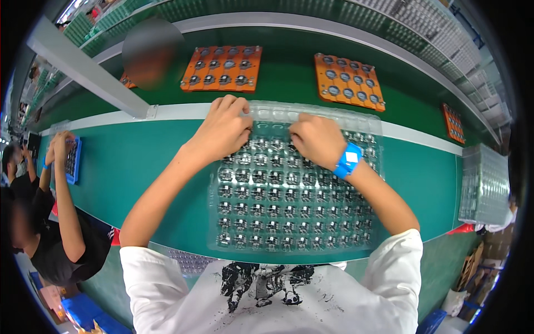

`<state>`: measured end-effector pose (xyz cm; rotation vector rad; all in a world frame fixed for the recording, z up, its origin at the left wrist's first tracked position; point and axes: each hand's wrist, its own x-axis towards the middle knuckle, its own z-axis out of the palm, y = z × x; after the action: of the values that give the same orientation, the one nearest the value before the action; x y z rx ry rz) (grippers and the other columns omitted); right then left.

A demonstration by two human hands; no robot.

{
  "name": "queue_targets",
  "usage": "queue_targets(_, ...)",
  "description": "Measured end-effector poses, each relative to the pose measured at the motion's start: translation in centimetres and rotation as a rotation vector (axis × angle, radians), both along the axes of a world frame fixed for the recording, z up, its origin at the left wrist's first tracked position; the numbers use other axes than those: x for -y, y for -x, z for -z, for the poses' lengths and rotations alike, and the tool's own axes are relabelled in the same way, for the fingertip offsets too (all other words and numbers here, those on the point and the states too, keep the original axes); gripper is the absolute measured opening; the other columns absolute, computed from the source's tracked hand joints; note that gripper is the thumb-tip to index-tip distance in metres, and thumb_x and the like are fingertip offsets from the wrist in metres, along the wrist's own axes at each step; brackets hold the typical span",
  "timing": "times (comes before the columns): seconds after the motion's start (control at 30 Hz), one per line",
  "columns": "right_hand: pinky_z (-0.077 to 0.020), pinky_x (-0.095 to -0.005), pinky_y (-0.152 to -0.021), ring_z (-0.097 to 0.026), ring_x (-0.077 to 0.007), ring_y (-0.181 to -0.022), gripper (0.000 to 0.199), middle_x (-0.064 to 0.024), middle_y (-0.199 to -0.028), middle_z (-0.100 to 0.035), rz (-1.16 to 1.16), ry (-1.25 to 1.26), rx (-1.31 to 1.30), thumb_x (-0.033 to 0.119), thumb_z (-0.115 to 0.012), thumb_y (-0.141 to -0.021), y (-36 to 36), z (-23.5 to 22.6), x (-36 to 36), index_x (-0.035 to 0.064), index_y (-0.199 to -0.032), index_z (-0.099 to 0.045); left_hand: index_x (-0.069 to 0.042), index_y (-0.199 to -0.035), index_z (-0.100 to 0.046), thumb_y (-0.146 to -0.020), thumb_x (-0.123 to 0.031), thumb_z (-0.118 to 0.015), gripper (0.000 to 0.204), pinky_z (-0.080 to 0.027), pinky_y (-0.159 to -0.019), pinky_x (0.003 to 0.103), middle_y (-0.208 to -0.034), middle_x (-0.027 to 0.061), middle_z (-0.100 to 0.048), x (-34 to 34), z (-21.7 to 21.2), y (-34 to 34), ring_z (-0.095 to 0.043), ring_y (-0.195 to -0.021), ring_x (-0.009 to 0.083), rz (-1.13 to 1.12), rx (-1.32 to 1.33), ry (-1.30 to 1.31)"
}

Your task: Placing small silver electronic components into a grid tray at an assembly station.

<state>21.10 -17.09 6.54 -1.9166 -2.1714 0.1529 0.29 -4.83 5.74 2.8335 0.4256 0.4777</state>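
A clear plastic blister tray [214, 222] lies on the green bench in front of me, with rows of small black-and-silver components [275, 193] in its pockets. My left hand [225, 129] is over the tray's far left part, fingers curled and thumb pressed in. At the far middle, my right hand [318, 139] is also closed, its fingertips down at the top rows. Whatever is between the fingers of either hand is hidden. Between the hands, a few pockets of the farthest row look bare. A blue band [349, 160] circles my right wrist.
Orange fixture plates [222, 68] with round parts stand along the back, another orange plate [349, 82] to the right. Stacked clear trays [484, 186] rise at the right end. A grey post [94, 69] slants at left. A co-worker [61, 217] handles a blue tray [74, 161].
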Motion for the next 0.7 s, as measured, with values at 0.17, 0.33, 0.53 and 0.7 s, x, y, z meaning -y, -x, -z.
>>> queue_targets(0.17, -0.0480, -0.0416, -0.062, -0.060, -0.0330, -0.073, 0.007, -0.0123, -0.079, -0.058, -0.033, -0.148, 0.062, 0.009, -0.062, -0.077, -1.1, -3.1, 0.4, 0.0043, -0.081, -0.066, -0.001, -0.084, -0.060, -0.075, -0.001, -0.061, 0.009, -0.044, -0.083, 0.040, -0.092, 0.0114, -0.058, 0.1, -1.2, -0.4, -0.056, -0.092, 0.0301, -0.035, 0.139, 0.090)
queue_targets(0.33, -0.0480, -0.0407, -0.065, -0.059, -0.0332, -0.077, 0.007, -0.0106, -0.085, -0.060, 0.220, -0.314, 0.090, 0.008, -0.063, -0.078, -11.2, -3.1, 0.3, 0.0035, -0.083, -0.066, 0.001, -0.084, -0.057, -0.081, -0.004, -0.058, 0.006, -0.048, -0.073, 0.039, -0.084, 0.0142, -0.061, -1.7, -1.5, -7.4, -0.060, -0.081, 0.0324, 0.065, 0.371, 0.232)
queue_targets(0.53, -0.0495, -0.0418, -0.067, -0.060, -0.0325, -0.079, 0.006, -0.0101, -0.086, -0.060, 0.222, -0.233, 0.214, 0.009, -0.063, -0.079, -16.1, 1.2, -0.7, 0.0047, -0.082, -0.066, 0.001, -0.078, -0.057, -0.078, -0.004, -0.057, 0.005, -0.047, -0.074, 0.042, -0.083, 0.0161, -0.060, -3.0, 2.7, -18.7, -0.059, -0.084, 0.0350, 0.052, 0.381, 0.178)
queue_targets(0.7, -0.0497, -0.0412, -0.065, -0.060, -0.0325, -0.078, 0.007, -0.0109, -0.085, -0.061, 0.173, -0.185, 0.270, 0.008, -0.062, -0.079, -16.4, 1.1, -0.6, 0.0031, -0.081, -0.066, 0.002, -0.079, -0.059, -0.077, -0.002, -0.054, 0.007, -0.050, -0.075, 0.044, -0.088, 0.0202, -0.062, -2.6, 3.3, -20.3, -0.061, -0.086, 0.0376, 0.094, 0.248, 0.184)
